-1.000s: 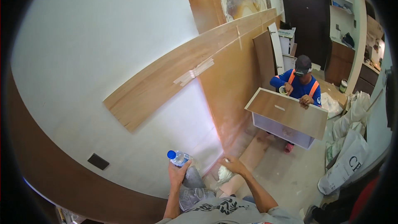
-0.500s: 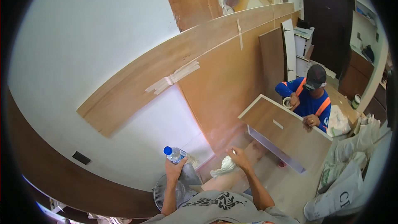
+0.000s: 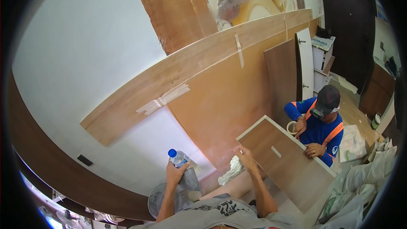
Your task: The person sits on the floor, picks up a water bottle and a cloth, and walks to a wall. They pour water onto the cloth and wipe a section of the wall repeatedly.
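Observation:
My left hand [image 3: 174,174] is wrapped round a clear plastic bottle [image 3: 182,159] with a blue cap, held tilted near the white wall section. A grey piece [image 3: 189,181] lies just below that hand; I cannot tell what it is. My right hand [image 3: 246,157] is closed, fingers pinched together, on a crumpled white cloth [image 3: 232,171] that hangs down from it. Beside this hand is the corner of a wood-grain panel [image 3: 292,167] with pale edges. Across the panel, a co-worker [image 3: 318,123] in blue with orange straps holds a roll of tape [image 3: 291,127] and rests a hand on the panel's edge.
A long curved wooden board [image 3: 190,70] runs along the wall, with strips of masking tape [image 3: 163,99]. A round wire fan guard [image 3: 157,201] stands by my left forearm. Plastic sacks [image 3: 352,195] lie at the right. Loose boards [image 3: 282,70] lean behind the co-worker.
My view has shifted, so the wall, boards and co-worker sit lower in it. The panel's underside no longer shows, and my right hand now overlaps its corner. Both hands keep their holds.

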{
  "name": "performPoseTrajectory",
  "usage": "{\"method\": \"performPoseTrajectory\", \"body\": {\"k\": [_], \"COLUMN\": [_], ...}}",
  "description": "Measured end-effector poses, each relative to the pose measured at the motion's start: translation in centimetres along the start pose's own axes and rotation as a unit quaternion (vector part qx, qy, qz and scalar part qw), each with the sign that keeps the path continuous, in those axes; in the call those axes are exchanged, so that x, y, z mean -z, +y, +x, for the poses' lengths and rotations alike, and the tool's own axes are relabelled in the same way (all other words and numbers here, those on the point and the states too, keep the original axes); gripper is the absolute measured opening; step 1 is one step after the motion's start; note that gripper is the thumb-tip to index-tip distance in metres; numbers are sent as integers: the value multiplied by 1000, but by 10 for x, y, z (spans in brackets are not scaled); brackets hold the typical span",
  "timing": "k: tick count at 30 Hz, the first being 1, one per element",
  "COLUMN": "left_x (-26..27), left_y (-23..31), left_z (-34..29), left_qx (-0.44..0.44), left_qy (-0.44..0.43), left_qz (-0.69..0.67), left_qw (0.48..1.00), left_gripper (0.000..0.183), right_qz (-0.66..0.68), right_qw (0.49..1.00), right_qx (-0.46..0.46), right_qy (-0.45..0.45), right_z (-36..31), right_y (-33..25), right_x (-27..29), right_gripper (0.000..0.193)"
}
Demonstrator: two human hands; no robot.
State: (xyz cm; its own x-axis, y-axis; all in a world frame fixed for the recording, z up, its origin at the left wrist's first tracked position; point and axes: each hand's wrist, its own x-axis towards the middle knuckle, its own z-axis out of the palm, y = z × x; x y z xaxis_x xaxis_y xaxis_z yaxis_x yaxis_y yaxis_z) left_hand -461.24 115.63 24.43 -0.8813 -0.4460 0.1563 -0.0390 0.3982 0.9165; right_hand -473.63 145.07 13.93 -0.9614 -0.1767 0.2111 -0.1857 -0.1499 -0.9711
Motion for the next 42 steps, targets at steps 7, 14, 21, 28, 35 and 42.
{"method": "performPoseTrajectory", "body": {"k": [7, 14, 21, 28, 35, 42], "left_x": [-23, -43, -38, -9, 9, 19], "left_y": [-10, -19, -29, -27, -28, -45], "left_z": [10, 52, 95, 126, 126, 119], "left_qx": [-12, -8, -1, -2, 33, 52], "left_qy": [-2, 1, 39, 84, 137, 170], "left_qz": [-7, -5, -23, 4, -10, -2], "left_qw": [1000, 1000, 999, 996, 990, 984], "left_gripper": [60, 61, 63, 59, 57, 56], "right_qz": [-7, 67, 24, 15, -94, -128], "right_qw": [999, 993, 988, 968, 864, 895], "right_qx": [-10, -85, 53, 154, 480, 422], "right_qy": [-43, -52, -140, -199, -121, -61], "right_z": [26, 78, 190, 305, 396, 428], "right_y": [12, -4, -74, -218, -345, -393], "right_x": [6, 23, -8, -70, -156, -232], "right_gripper": [19, 20, 19, 25, 38, 57]}}
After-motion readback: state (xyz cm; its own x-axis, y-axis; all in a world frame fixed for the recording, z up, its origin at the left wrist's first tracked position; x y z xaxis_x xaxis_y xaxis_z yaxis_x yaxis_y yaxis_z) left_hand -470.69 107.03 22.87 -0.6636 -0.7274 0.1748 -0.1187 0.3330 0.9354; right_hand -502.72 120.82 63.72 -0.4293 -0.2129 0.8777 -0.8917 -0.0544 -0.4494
